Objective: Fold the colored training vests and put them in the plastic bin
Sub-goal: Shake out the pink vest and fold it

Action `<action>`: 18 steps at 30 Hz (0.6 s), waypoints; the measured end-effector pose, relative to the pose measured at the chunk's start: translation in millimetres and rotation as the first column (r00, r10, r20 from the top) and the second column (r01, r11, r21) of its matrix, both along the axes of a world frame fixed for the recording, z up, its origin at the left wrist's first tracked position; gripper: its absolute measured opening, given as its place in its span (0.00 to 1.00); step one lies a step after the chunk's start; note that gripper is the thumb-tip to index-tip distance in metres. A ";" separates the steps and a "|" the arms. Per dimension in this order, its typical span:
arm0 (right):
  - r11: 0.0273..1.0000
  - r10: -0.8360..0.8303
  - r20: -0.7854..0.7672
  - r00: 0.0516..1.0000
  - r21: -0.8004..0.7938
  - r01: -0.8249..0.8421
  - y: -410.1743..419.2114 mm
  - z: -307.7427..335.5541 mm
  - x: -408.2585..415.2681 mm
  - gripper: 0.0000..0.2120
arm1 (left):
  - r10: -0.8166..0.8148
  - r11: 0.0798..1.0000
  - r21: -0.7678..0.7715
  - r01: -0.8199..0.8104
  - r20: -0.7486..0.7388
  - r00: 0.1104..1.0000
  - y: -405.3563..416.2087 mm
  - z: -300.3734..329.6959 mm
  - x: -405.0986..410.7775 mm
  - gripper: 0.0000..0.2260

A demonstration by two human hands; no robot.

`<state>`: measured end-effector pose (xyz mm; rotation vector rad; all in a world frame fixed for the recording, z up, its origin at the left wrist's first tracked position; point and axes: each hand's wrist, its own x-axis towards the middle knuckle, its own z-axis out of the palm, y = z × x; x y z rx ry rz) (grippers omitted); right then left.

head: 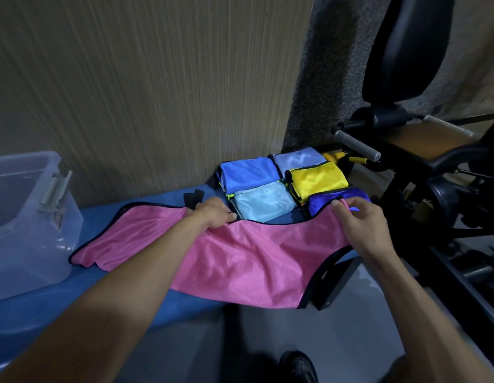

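Pink vest (240,261) spread flat across blue bench (185,302), near edge hanging over bench front. Left hand (212,214) curled onto far edge of pink vest, gripping fabric. Right hand (356,219) pinching far right corner of same vest between thumb and fingers. Just beyond hands, at far right of bench: folded vests packed together, touching — blue (248,171), pale lavender (298,157), yellow (317,178), light blue (264,204), dark blue (337,196). Clear plastic bin (27,217) at left end of bench, well apart from folded stack. Black gym machine (423,150) at right.
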<state>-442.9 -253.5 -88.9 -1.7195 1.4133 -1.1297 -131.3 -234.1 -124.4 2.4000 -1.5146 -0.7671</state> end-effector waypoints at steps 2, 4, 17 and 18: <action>1.000 -0.007 -0.008 1.000 0.000 0.007 0.2 1.4 0.1 0.15 | 0.054 0.996 -0.076 -0.050 0.039 0.998 3.9 4.5 2.0 0.15; 0.999 -0.032 -0.011 0.999 0.009 0.032 0.1 2.9 -1.0 0.14 | 0.064 0.968 -0.246 -0.047 0.060 0.996 6.6 14.9 0.5 0.10; 0.962 -0.229 -0.085 0.970 0.135 0.239 -3.7 4.7 -35.6 0.12 | -0.020 0.768 -0.640 0.028 0.019 1.000 3.5 -16.5 -39.7 0.10; 0.963 -0.230 -0.054 0.972 0.134 0.235 -3.7 6.4 -37.2 0.12 | -0.016 0.761 -0.648 0.035 0.035 0.999 7.7 -15.5 -41.0 0.12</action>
